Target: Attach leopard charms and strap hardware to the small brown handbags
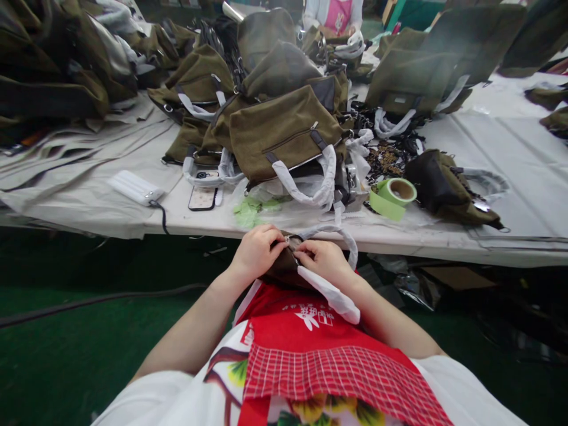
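Observation:
A dark brown handbag (284, 269) rests against my lap at the table's front edge, its zippered opening facing up. Its handles are wrapped in white paper; one handle (331, 293) lies across my right forearm. My left hand (260, 251) pinches the bag's edge near the end of the zipper. Just to the right, my right hand (323, 257) has its fingers closed on the opposite edge of the opening. The two hands are a short gap apart. The bag's lower part is hidden by my hands and the red apron (306, 319).
Olive handbags (284, 130) are heaped on the white table (501, 148). Nearer are a phone (203, 192), a white power bank (135, 187), green tape (394, 195) and a small dark bag (439, 186). Across the table sits a person in a pink apron (338, 16).

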The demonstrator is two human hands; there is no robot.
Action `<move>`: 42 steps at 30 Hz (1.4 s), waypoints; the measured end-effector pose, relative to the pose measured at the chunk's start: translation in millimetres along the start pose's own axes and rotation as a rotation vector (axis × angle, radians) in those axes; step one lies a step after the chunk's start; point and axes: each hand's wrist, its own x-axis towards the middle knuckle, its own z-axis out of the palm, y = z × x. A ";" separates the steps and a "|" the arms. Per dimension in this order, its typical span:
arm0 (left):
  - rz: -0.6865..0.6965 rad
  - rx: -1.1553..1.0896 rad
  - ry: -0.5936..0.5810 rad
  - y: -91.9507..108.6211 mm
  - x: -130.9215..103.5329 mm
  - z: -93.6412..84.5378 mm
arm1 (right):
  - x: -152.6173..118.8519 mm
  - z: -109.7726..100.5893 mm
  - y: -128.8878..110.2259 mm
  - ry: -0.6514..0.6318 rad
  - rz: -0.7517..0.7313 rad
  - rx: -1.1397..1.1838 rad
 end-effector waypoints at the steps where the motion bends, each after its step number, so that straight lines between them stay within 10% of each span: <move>1: 0.003 -0.022 -0.019 -1.7 1.1 -1.3 | -1.4 -0.5 0.8 0.001 0.005 0.020; 11: -0.093 -0.273 -0.079 0.6 11.5 -21.0 | -4.5 -3.7 4.7 0.045 -0.004 0.222; 16: -0.277 -0.679 0.094 11.8 13.2 -32.7 | -5.9 -6.2 0.8 0.123 0.076 0.507; 22: -0.483 -1.124 0.018 31.4 17.0 -17.3 | -8.6 -5.7 -10.3 0.085 0.080 0.970; 33: -0.456 -0.983 0.072 38.9 20.5 -1.4 | -7.4 -4.2 -3.7 0.379 -0.026 0.539; 42: -0.390 -0.756 0.011 46.3 19.0 9.0 | -9.8 -5.1 -9.3 0.253 -0.046 0.561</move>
